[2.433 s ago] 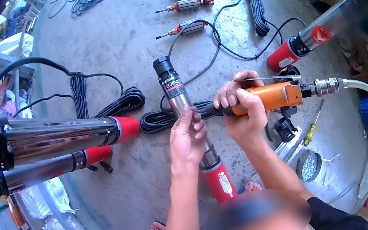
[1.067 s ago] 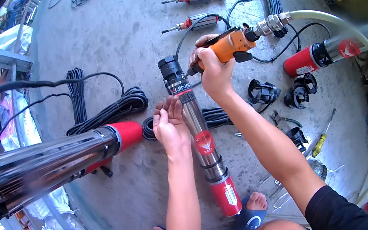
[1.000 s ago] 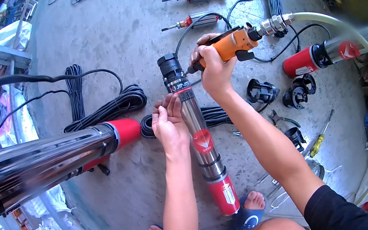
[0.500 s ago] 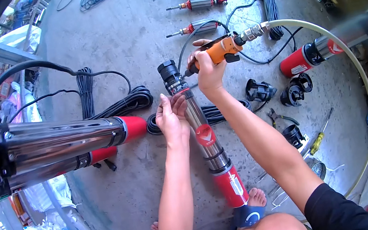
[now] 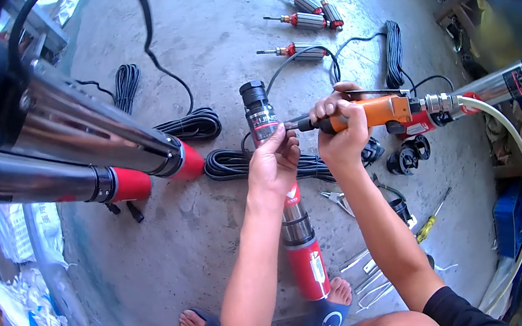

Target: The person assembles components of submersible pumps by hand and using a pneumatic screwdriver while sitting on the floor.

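A slim steel submersible pump (image 5: 295, 211) stretches away from me, its black outlet end far and its red end beside my right foot. In my right hand (image 5: 343, 132) is an orange air screwdriver (image 5: 380, 111), held level with its bit pointing left at the pump's far part. My left hand (image 5: 272, 161) is at the pump's label band, thumb up by the bit's tip and fingers curled. Whatever those fingers pinch is hidden. A pale air hose (image 5: 520, 154) runs from the screwdriver's metal coupling down the right side.
Two larger steel pumps with red ends (image 5: 133, 182) take up the left. Coiled black cable (image 5: 233, 162) lies under the work. Several motor rotors (image 5: 303, 20) are at the back. Black fittings (image 5: 403, 160), pliers (image 5: 336, 200) and a yellow-handled screwdriver (image 5: 427, 228) lie on the right.
The air screwdriver has swung level, its bit now at the pump's label band. My left hand has shifted up and right to the bit's tip. The whole view has turned somewhat.
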Motion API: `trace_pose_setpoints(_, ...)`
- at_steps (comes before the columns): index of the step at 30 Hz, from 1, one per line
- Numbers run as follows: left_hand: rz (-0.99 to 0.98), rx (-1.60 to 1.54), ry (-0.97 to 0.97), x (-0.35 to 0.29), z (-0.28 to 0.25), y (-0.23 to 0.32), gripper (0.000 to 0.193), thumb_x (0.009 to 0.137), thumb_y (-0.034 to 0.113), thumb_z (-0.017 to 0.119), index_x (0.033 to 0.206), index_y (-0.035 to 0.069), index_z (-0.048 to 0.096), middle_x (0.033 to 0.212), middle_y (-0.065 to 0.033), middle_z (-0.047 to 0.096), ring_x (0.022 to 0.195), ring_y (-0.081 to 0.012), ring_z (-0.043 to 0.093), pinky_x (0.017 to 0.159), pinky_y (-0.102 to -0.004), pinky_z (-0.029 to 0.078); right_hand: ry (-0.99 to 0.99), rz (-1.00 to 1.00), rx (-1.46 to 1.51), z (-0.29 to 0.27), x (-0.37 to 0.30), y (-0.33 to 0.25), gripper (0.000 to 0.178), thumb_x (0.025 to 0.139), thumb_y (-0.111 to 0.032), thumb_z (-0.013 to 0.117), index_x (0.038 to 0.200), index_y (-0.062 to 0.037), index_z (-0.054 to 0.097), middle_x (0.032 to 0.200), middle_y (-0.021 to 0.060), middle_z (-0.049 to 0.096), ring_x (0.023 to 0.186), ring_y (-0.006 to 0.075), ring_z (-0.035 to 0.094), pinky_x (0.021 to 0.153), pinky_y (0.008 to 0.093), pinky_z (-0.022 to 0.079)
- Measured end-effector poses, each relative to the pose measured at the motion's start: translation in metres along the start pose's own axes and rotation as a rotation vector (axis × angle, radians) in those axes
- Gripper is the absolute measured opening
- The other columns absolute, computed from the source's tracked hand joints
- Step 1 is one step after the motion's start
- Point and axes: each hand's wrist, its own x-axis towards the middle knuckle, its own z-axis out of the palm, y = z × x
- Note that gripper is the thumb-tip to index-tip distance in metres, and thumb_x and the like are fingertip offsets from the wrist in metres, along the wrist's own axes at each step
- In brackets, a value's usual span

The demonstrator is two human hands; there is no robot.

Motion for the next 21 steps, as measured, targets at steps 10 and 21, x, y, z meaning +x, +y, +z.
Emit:
trace_pose_setpoints(10, 0.041, -0.243, 0.077, 0.033, 0.01, 0.015, 0.021, 0.104, 0.019, 0.044, 0.091, 0.003, 0.05, 0.065, 0.0029, 0.045, 0.046, -0.0062, 0.035, 0.042, -0.0214, 0.03, -0.259, -0.037, -0.319, -0.004, 0.028, 0.051, 0.026, 0.085, -0.001, 0.052, 0.111, 0.0004, 0.049, 0.076, 0.0086, 0.056, 0.064, 0.0152, 0.055, 0.063, 0.0308, 0.049)
trace_pose_setpoints(21, 0.085, -0.355, -0.055, 0.041, -0.005, 0.026, 0.018, 0.099, 0.01, 0.045, 0.096, -0.004, 0.056, 0.062, 0.0015, 0.044, 0.047, -0.0086, 0.036, 0.045, -0.0218, 0.031, -0.262, -0.012, -0.376, 0.01, 0.044, 0.077, 0.02, 0.086, -0.002, 0.053, 0.106, 0.0009, 0.054, 0.077, 0.0063, 0.057, 0.066, 0.014, 0.058, 0.062, 0.031, 0.052)
